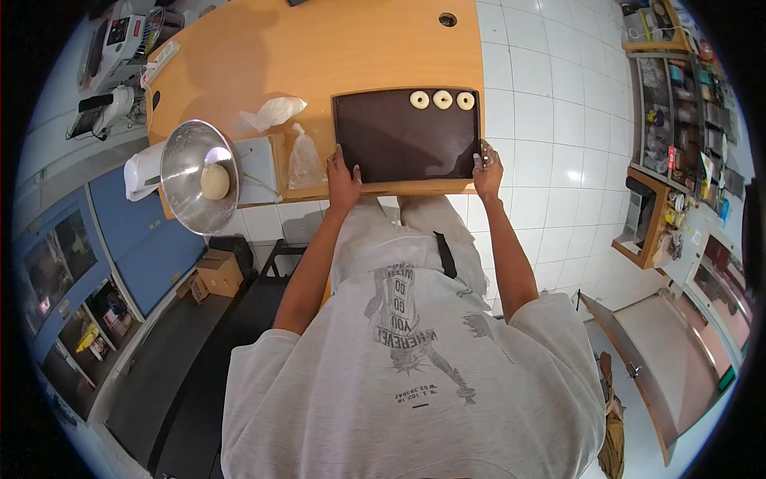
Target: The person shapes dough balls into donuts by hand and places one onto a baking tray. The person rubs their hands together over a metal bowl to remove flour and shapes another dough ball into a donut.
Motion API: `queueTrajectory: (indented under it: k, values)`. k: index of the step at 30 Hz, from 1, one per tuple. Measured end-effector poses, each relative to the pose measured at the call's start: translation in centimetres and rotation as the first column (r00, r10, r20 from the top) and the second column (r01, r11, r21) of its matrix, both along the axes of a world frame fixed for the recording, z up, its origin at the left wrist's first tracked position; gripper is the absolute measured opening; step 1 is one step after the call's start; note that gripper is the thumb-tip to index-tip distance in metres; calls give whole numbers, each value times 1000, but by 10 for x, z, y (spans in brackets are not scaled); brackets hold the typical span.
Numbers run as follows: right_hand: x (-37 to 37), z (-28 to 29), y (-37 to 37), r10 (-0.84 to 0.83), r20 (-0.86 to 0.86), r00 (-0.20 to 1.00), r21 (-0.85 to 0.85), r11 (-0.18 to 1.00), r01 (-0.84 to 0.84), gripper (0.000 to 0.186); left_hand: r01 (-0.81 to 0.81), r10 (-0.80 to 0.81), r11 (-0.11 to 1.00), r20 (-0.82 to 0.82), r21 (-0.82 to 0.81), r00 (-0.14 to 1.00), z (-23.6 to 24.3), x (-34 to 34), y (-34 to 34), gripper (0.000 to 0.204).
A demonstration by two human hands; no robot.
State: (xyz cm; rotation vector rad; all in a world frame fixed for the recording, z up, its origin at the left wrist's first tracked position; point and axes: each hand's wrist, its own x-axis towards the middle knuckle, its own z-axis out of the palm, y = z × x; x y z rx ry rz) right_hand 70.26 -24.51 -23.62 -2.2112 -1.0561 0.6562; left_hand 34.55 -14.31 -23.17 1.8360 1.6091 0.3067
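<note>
A dark brown baking tray (399, 144) lies at the front right of the wooden table. In a row along its far right side sit three pale dough rings, a left one (420, 100), a middle one (442, 100) and a right one (465, 100). My left hand (343, 182) grips the tray's near left corner, thumb over the rim. At the near right corner my right hand (487, 172) is closed round the tray's edge. Left of the tray rest a clear plastic bag (305, 162) and a white bag (281, 110).
A steel bowl (179, 160) holding a dough ball (215, 182) stands at the table's left, by a white appliance (142, 172). The wooden table (319, 48) ends just right of the tray, above a tiled floor. A power strip (162, 62) lies at the far left edge.
</note>
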Motion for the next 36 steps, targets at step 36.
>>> queueTrajectory:
  k: [36]
  values:
    - [-41, 0, -68, 77, 141, 987, 2, 997, -78, 53, 22, 51, 981, 368, -192, 928, -20, -76, -59, 82]
